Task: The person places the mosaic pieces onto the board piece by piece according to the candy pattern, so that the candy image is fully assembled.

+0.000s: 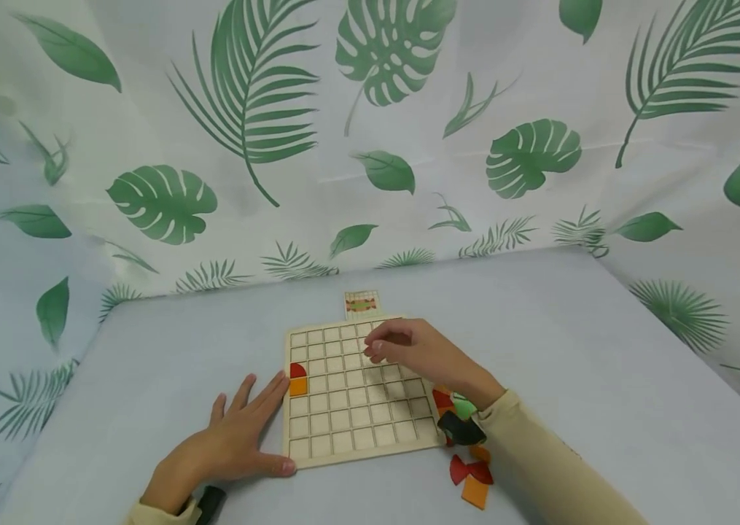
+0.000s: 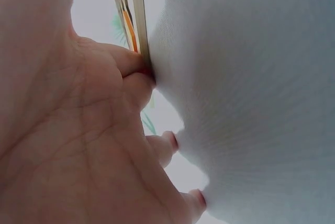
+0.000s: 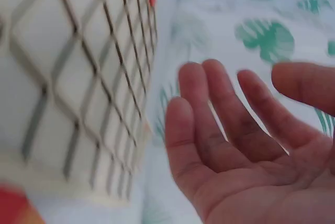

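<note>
Resting with straight, spread fingers, the left hand [image 1: 235,439] touches the gridded board [image 1: 342,420] along its eight-to-nine o'clock edge, gripping nothing. Above the board's one-to-two o'clock area hovers the right hand [image 1: 418,354] — fingers loosely bent, palm bare. Inside the grid at nine o'clock sit a red round-edged piece [image 1: 297,370] and an orange square [image 1: 298,386], one directly beside the other. A small patterned card [image 1: 361,304] lies at twelve o'clock; loose red, orange and green pieces [image 1: 475,493] lie around four o'clock — partly hidden by a dark wrist device [image 1: 461,429].
</note>
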{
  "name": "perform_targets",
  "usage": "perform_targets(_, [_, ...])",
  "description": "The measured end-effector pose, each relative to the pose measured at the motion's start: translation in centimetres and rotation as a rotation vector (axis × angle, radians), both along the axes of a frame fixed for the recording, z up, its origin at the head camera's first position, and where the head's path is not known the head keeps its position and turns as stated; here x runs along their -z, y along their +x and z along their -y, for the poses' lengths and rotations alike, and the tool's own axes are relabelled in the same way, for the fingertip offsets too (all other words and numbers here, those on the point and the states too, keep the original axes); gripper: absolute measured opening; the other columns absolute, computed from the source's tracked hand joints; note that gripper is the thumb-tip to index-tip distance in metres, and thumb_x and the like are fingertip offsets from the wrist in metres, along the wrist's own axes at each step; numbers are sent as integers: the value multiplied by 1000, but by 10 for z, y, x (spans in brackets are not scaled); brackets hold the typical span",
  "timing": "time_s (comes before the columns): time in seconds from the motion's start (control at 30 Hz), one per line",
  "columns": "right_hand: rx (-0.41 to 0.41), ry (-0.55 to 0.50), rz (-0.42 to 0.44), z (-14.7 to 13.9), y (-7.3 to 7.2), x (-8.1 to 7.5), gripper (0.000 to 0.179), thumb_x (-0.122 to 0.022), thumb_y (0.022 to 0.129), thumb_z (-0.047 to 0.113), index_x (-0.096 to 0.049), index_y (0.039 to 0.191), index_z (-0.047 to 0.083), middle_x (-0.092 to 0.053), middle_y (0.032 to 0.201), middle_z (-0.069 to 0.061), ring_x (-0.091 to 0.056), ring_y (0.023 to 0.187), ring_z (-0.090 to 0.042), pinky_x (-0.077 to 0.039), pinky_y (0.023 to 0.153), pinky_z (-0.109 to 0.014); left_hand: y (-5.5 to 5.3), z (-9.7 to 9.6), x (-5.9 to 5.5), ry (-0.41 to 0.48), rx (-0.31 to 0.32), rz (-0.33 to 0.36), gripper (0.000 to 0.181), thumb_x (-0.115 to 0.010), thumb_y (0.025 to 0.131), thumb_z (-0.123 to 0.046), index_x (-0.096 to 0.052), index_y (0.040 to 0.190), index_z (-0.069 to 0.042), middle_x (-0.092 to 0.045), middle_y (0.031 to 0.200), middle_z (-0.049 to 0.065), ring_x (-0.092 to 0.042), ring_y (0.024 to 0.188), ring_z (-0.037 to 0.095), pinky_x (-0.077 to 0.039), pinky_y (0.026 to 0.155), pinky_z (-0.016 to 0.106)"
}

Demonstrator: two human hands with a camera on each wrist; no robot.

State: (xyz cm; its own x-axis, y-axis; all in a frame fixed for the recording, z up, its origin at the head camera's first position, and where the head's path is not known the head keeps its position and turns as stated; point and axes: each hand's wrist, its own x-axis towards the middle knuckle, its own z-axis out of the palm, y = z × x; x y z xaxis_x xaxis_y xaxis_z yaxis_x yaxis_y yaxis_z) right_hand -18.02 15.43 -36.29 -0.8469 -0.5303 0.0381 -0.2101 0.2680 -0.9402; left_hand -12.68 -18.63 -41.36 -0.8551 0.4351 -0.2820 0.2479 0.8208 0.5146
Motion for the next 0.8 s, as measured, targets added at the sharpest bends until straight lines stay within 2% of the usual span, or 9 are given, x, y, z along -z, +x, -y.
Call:
perform_targets(0.07, [33, 33, -20, -11, -2, -6, 29, -59, 112, 16, -68, 130, -5, -73, 123, -20, -71, 113, -33, -53, 105, -51, 0, 1, 0, -6, -6, -8, 134, -84, 72, -77, -20, 173, -18, -12, 179, -1, 7, 162, 44, 9, 117, 78])
perform_targets(0.27, [121, 157, -67, -48, -8, -16, 27, -63, 109, 18, -71, 128, 1, -74, 122, -15, -70, 113, -33, -54, 105, -50, 2, -6, -9, -47, -9, 20, 130, -88, 76, -67, -18, 174, -16, -13, 180, 4, 3, 160, 51, 5, 115, 83])
perform_targets(0.43, [102, 281, -103, -72, -15, -14, 26, -67, 106, 16, -72, 126, -1, -73, 122, -13, -67, 109, -26, -56, 99, -46, 3, -2, -7, -28, -4, 16, 132, -87, 75, -70, -20, 173, -14, -14, 179, 5, 5, 160, 50, 8, 115, 82])
perform_targets(0.63, [50, 431, -52, -98, -22, -6, 23, -69, 103, 12, -73, 122, -1, -74, 110, -8, -65, 100, -23, -57, 90, -42, 4, 0, -8, 1, 10, 25, 130, -87, 77, -69, -19, 173, -13, -13, 180, 6, 7, 161, 50, 9, 114, 82])
perform_targets(0.8, [64, 535, 12, -113, -23, -2, 14, -75, 98, 15, -73, 106, 3, -68, 92, -2, -60, 87, -23, -54, 79, -38, 3, -2, -9, -26, -6, 32, 130, -88, 77, -67, -19, 173, -14, -13, 180, 5, 5, 161, 50, 6, 115, 82])
